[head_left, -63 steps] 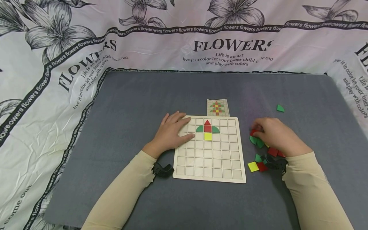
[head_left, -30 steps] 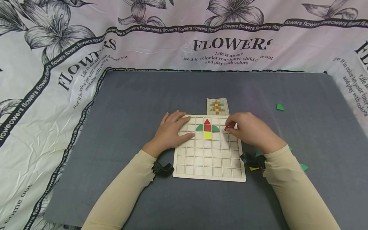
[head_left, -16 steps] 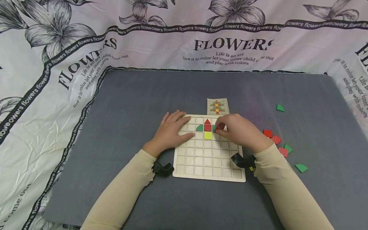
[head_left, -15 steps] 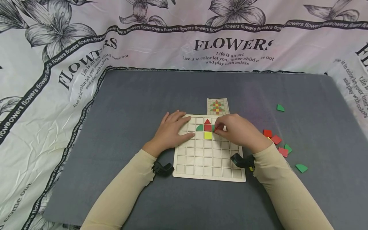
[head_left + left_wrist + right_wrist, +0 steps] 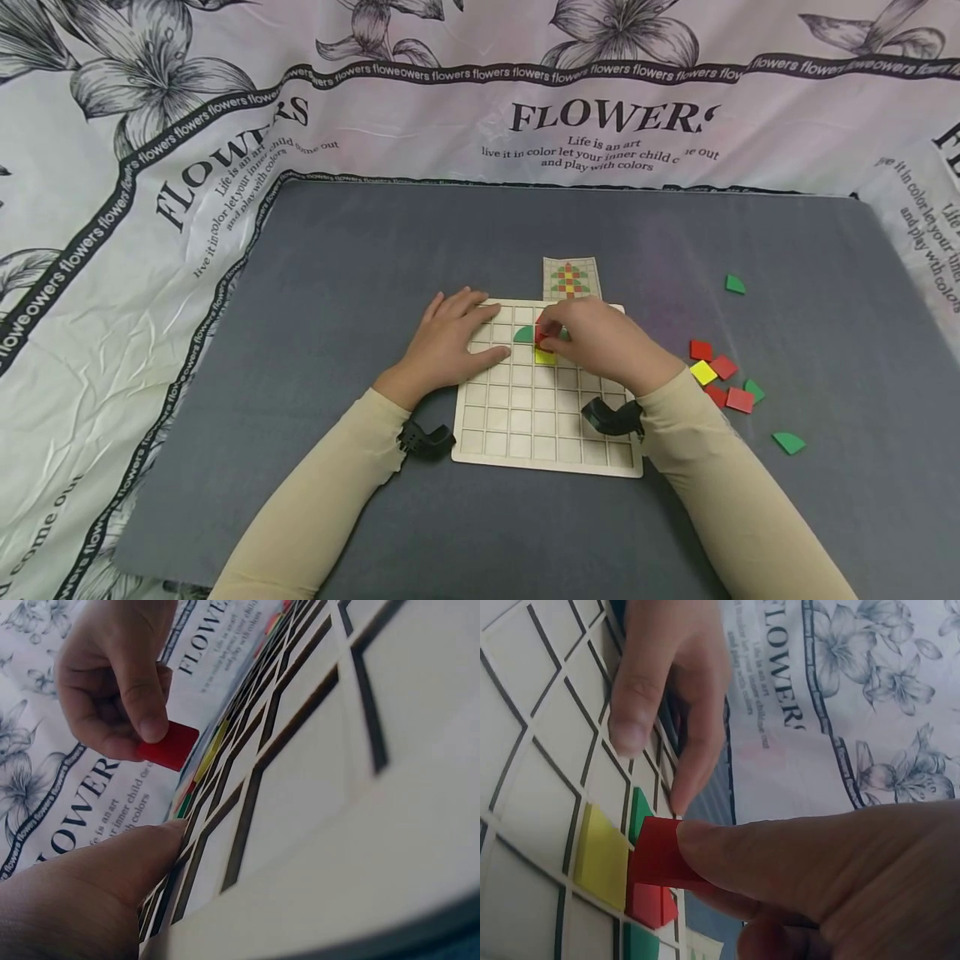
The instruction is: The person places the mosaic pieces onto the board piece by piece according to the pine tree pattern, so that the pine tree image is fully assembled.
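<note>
My right hand point(image 5: 600, 343) pinches a red square tile point(image 5: 174, 747) between thumb and fingers, over the upper middle of the pale gridded board point(image 5: 517, 425). In the right wrist view, that tile hangs just above a yellow square tile point(image 5: 600, 859) and another red tile point(image 5: 651, 904) seated in the grid. A green quarter-round tile point(image 5: 523, 335) lies in the cell to the left, and a second green one point(image 5: 639, 943) is partly covered by my right hand in the head view. With fingers spread, my left hand point(image 5: 446, 343) rests on the board's left edge.
Behind the board lies a small pattern card point(image 5: 570, 292), its lower part hidden. Right of the board are several loose tiles: red squares point(image 5: 739, 400), a yellow square point(image 5: 703, 372) and green quarter-rounds point(image 5: 789, 442). One green tile point(image 5: 735, 284) lies apart farther back on the grey table point(image 5: 360, 250).
My right hand picked a red tile from the loose pieces and carried it left over the board to the placed tiles. My left hand has stayed where it was.
</note>
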The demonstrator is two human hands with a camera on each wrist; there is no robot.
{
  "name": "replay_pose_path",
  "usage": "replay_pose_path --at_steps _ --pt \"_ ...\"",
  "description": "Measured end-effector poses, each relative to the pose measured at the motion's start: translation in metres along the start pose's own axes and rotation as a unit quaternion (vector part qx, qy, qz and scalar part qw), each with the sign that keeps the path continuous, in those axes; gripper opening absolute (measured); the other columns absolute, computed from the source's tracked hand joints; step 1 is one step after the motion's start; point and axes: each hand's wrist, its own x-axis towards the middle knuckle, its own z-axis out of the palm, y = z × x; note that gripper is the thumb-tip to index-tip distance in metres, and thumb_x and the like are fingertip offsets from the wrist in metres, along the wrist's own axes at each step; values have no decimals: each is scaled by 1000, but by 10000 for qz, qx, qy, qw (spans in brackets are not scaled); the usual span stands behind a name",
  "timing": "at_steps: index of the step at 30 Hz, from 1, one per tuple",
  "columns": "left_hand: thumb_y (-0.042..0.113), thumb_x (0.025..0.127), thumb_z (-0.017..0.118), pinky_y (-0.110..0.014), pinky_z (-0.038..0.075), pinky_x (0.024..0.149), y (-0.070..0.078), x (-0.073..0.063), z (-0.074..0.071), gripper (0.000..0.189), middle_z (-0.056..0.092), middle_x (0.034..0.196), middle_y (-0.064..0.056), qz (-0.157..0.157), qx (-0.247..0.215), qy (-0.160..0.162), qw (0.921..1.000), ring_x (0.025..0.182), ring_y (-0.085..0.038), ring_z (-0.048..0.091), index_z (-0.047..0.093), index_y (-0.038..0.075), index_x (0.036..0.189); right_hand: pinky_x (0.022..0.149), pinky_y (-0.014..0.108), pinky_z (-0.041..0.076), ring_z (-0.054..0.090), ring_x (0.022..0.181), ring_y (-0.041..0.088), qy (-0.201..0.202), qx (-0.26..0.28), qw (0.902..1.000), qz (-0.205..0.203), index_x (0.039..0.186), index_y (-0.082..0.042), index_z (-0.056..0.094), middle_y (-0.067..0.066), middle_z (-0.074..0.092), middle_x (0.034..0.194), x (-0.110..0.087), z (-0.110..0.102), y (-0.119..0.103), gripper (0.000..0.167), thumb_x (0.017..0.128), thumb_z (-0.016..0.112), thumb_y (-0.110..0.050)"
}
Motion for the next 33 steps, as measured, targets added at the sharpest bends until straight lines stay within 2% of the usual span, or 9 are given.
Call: replay_pose_path --at_steps 8,24,33 --pt "61 99 63 -52 4 132 0 0 0 72 40 166 -4 23 17 20 10000 161 -25 21 50 23 159 77 37 59 70 83 14 -19 72 9996 -282 94 -10 78 -2 75 88 12 7 -6 2 94 79 -8" --pt "61 99 63 -53 4 132 0 -1 1 72 41 165 -5 103 2 47 9999 161 -26 22 51 22 158 77 36 56 65 81 14 -247 -200 9992 -247 96 -11 77 -2 73 91 19 20 -11 6 97 73 -6" --pt "62 99 63 -52 3 132 0 0 0 73 41 166 -4 18 59 24 10000 161 -25 21 50 23 158 75 36 55 63 81 15 -276 -232 9992 -189 99 -12 79 1 69 94 19 22 -11 8 97 73 -6"
